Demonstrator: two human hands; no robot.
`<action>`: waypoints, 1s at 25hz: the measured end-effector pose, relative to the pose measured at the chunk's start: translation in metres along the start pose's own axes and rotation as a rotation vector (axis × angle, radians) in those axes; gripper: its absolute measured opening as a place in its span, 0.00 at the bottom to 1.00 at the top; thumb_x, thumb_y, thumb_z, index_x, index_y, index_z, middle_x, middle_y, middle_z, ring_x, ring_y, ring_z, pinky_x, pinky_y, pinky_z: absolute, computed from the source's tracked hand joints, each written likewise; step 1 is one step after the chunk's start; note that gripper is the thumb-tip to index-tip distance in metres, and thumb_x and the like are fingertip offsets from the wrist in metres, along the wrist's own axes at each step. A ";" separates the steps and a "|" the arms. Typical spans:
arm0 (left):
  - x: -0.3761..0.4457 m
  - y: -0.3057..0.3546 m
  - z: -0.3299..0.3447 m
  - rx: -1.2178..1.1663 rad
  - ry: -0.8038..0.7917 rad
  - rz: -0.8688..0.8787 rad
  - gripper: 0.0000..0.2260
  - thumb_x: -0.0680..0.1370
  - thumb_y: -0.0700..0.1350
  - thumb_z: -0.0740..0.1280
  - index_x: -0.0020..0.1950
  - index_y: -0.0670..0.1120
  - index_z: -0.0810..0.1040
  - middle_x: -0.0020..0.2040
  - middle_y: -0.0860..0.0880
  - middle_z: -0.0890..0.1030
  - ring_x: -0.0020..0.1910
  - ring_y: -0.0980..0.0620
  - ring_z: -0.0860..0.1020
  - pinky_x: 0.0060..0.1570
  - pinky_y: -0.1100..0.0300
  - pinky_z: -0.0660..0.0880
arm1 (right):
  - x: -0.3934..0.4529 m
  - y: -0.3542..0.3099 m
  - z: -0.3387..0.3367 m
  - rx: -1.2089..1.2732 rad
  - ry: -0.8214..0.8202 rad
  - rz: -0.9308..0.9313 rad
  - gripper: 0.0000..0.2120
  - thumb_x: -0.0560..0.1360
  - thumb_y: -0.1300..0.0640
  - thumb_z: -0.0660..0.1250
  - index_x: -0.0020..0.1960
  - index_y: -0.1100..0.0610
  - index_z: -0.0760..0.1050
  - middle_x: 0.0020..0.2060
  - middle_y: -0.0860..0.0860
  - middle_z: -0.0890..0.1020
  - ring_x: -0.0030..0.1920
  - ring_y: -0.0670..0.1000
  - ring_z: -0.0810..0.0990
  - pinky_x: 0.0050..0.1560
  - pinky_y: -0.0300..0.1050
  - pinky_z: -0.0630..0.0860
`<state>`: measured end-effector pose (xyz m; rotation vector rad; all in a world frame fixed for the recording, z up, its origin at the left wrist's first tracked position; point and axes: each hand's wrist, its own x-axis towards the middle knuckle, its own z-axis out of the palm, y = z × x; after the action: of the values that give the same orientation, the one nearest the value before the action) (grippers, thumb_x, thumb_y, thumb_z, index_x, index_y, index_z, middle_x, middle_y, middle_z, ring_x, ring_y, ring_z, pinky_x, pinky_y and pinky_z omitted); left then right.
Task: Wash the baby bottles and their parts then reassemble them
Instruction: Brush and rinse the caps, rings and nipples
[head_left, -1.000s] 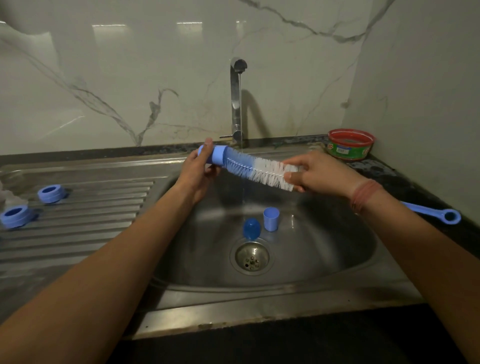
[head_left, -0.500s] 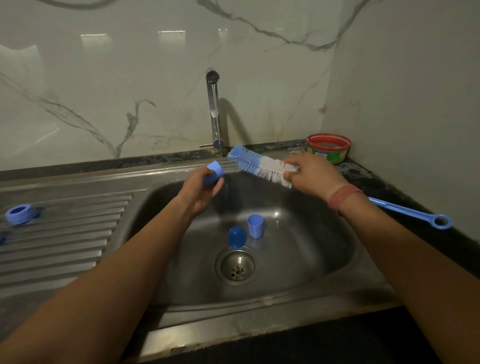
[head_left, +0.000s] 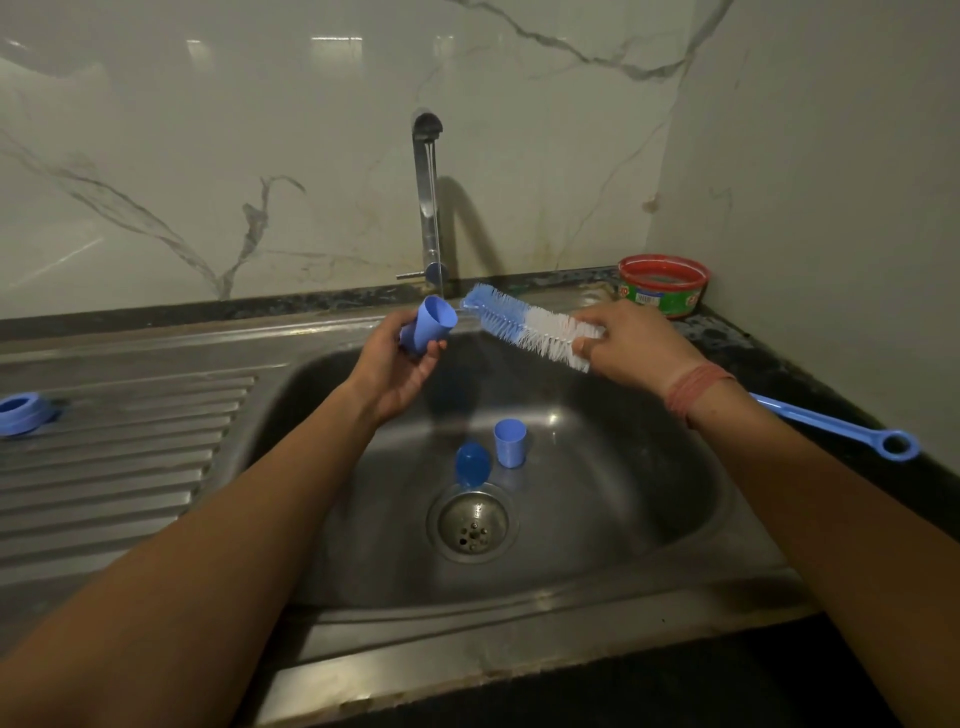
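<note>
My left hand (head_left: 397, 366) grips a small blue bottle cap (head_left: 428, 326), its open mouth tilted up under the thin stream from the tap (head_left: 427, 202). My right hand (head_left: 631, 343) holds a blue-and-white bottle brush (head_left: 524, 326) near the base of its bristles; the brush tip lies just right of the cap, outside it. The long blue brush handle (head_left: 831, 423) runs back past my wrist. Two more blue caps lie in the sink (head_left: 649, 499) by the drain: one on its side (head_left: 472, 464), one mouth down (head_left: 510, 442).
A blue screw ring (head_left: 23, 413) sits on the ribbed draining board at the far left. A red-rimmed tub (head_left: 664, 283) stands in the back right corner on the dark counter. The drain (head_left: 472, 522) is in the middle of the basin.
The brush has come out of the cap I hold. The cap now sits under the running water with its mouth turned up. The view has shifted a little right.
</note>
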<state>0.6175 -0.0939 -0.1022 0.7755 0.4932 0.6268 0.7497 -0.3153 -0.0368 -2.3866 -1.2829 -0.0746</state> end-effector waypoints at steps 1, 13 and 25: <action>0.000 0.000 0.000 0.004 0.005 0.001 0.18 0.81 0.47 0.65 0.67 0.40 0.72 0.56 0.38 0.76 0.42 0.52 0.78 0.38 0.67 0.79 | -0.001 -0.001 0.000 0.004 0.000 0.008 0.17 0.78 0.56 0.64 0.66 0.51 0.76 0.58 0.57 0.80 0.56 0.59 0.78 0.56 0.50 0.76; 0.002 -0.003 0.001 0.158 0.051 0.029 0.13 0.82 0.52 0.64 0.59 0.44 0.75 0.50 0.43 0.78 0.41 0.54 0.79 0.36 0.67 0.79 | -0.003 -0.003 0.000 0.023 -0.030 0.024 0.16 0.78 0.56 0.64 0.65 0.53 0.76 0.56 0.57 0.81 0.53 0.58 0.79 0.53 0.47 0.75; 0.003 -0.004 0.001 0.159 0.080 -0.021 0.18 0.82 0.56 0.61 0.62 0.43 0.74 0.43 0.44 0.79 0.38 0.54 0.79 0.33 0.67 0.78 | -0.003 -0.004 0.000 0.008 -0.044 0.042 0.17 0.78 0.55 0.64 0.67 0.52 0.75 0.57 0.57 0.80 0.55 0.58 0.78 0.55 0.48 0.74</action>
<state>0.6216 -0.0951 -0.1050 0.8971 0.6293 0.6059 0.7453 -0.3155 -0.0361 -2.4201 -1.2500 -0.0044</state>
